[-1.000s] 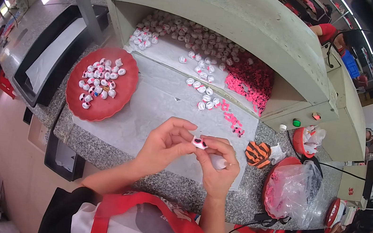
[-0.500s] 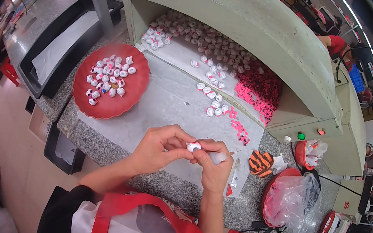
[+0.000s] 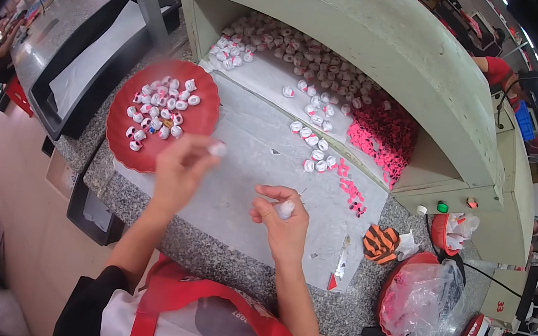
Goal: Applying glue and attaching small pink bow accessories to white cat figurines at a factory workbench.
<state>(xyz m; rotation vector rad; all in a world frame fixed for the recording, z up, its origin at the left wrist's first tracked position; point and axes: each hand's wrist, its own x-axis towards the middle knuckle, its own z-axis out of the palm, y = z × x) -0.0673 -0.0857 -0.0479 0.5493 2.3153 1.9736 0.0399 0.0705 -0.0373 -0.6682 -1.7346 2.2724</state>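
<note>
Near the rim of a red scalloped plate (image 3: 118,141), my left hand (image 3: 179,172) pinches a small white rounded piece (image 3: 217,148), blurred by motion. On that plate lie many white pieces (image 3: 153,109) with pink or dark spots. Over the paper sheet (image 3: 245,140), my right hand (image 3: 284,229) is curled round a small whitish translucent bottle (image 3: 286,209). Its thin tip seems to point up and away; the rest is hidden by the fingers. Beyond it several white pieces (image 3: 315,154) sit in loose rows beside scattered pink bits (image 3: 350,192).
A pale green hooded box (image 3: 344,24) spans the back, with piled white pieces and a pink heap (image 3: 383,139) inside. Rightward lie an orange-and-black striped cloth (image 3: 380,244), tweezers (image 3: 343,255) and a red bowl with a plastic bag (image 3: 423,293). A black tray (image 3: 50,111) stands left.
My hands have parted. The left one has swung left toward the red plate with the white piece, while the right one has shifted a little left, still holding the small bottle.
</note>
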